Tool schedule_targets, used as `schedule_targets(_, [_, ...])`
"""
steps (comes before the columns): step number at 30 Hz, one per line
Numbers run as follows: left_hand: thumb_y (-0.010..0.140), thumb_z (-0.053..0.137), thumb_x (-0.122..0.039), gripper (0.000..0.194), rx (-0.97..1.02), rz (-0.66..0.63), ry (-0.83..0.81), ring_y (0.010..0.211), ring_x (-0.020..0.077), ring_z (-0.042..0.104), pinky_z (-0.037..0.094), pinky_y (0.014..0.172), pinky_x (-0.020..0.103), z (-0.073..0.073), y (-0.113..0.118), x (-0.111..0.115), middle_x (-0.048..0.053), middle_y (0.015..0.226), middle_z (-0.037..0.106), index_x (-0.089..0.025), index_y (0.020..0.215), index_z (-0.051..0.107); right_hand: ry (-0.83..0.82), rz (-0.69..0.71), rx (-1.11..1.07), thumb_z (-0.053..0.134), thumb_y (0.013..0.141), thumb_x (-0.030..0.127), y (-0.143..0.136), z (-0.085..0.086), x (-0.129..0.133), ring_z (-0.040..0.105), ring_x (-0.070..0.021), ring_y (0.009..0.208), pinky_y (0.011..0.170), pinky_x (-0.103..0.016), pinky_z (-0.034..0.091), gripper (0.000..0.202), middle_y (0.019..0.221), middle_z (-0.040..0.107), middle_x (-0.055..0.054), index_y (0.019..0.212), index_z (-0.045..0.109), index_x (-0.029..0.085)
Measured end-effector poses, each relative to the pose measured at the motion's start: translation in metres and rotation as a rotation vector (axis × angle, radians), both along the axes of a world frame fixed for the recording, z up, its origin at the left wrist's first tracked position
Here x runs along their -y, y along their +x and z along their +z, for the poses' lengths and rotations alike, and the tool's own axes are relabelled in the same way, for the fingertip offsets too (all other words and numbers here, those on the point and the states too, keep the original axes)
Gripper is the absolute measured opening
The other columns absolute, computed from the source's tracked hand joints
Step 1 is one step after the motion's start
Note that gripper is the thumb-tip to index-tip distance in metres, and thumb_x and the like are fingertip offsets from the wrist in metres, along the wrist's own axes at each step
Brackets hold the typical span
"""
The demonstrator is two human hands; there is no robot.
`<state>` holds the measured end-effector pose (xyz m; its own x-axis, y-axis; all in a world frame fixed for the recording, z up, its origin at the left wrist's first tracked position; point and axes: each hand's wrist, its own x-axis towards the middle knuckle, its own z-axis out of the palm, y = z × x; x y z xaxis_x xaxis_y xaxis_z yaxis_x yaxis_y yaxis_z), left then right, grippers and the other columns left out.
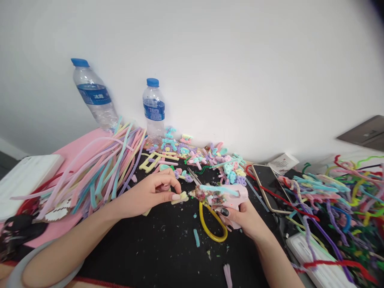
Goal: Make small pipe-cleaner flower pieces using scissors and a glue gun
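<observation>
My left hand (pixel 159 190) pinches a small pale yellow fuzzy piece (pixel 180 197) between thumb and fingers, near the middle of the black mat (pixel 156 248). Just to its right, my right hand (pixel 240 216) is wrapped round a pink glue gun (pixel 240 194) with a decorated barrel. The gun's nozzle points left, close to the yellow piece; whether they touch is hard to tell. Scissors with yellow handles (pixel 213 237) lie under the gun, their blades partly hidden.
Two water bottles (pixel 94 96) (pixel 154 110) stand by the wall. Pastel fuzzy stems (pixel 120 160) are heaped at left, finished pieces (pixel 229 168) at the back. A phone (pixel 271 186), coloured stems (pixel 354 200) and a white box (pixel 318 260) lie at right.
</observation>
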<state>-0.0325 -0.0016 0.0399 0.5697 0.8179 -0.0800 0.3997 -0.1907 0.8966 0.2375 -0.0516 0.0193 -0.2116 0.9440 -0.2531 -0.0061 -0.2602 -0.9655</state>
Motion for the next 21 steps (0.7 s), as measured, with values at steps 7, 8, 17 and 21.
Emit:
schedule_targets(7, [0.082, 0.056, -0.034, 0.016, -0.001, -0.035, 0.049, 0.069, 0.0136, 0.042, 0.036, 0.064, 0.024, -0.001, 0.001, 0.0, -0.003, 0.07, 0.037, -0.02, 0.076, 0.06, 0.011, 0.063, -0.025, 0.076, 0.06, 0.052, 0.002, -0.006, -0.002, 0.04, -0.0066, 0.043, 0.038, -0.019, 0.029, 0.05, 0.06, 0.053, 0.002, 0.086, 0.054, 0.016])
schedule_targets(8, [0.082, 0.056, -0.034, 0.016, 0.004, -0.04, 0.05, 0.07, 0.0136, 0.043, 0.035, 0.064, 0.024, -0.001, 0.001, 0.001, -0.002, 0.072, 0.039, -0.02, 0.077, 0.06, 0.011, 0.069, -0.024, 0.076, 0.061, 0.051, 0.002, -0.007, -0.002, 0.039, -0.0061, 0.043, 0.038, -0.019, 0.028, 0.049, 0.06, 0.052, 0.003, 0.086, 0.053, 0.016])
schedule_targets(17, [0.084, 0.055, -0.034, 0.016, 0.049, -0.066, 0.013, 0.073, 0.0134, 0.041, 0.032, 0.063, 0.024, -0.001, -0.001, 0.003, -0.002, 0.077, 0.04, -0.019, 0.078, 0.058, 0.012, 0.074, -0.035, 0.074, 0.063, 0.051, 0.004, -0.011, -0.002, 0.039, -0.0059, 0.043, 0.04, -0.02, 0.03, 0.049, 0.061, 0.052, 0.003, 0.089, 0.051, 0.017])
schedule_targets(21, [0.087, 0.052, -0.037, 0.018, 0.106, -0.067, -0.061, 0.066, 0.0116, 0.035, 0.029, 0.061, 0.024, -0.001, 0.0, 0.003, -0.004, 0.075, 0.035, -0.02, 0.084, 0.054, 0.013, 0.051, -0.04, 0.075, 0.064, 0.05, 0.004, -0.012, -0.004, 0.042, -0.0069, 0.043, 0.04, -0.019, 0.031, 0.05, 0.058, 0.054, 0.003, 0.093, 0.049, 0.017])
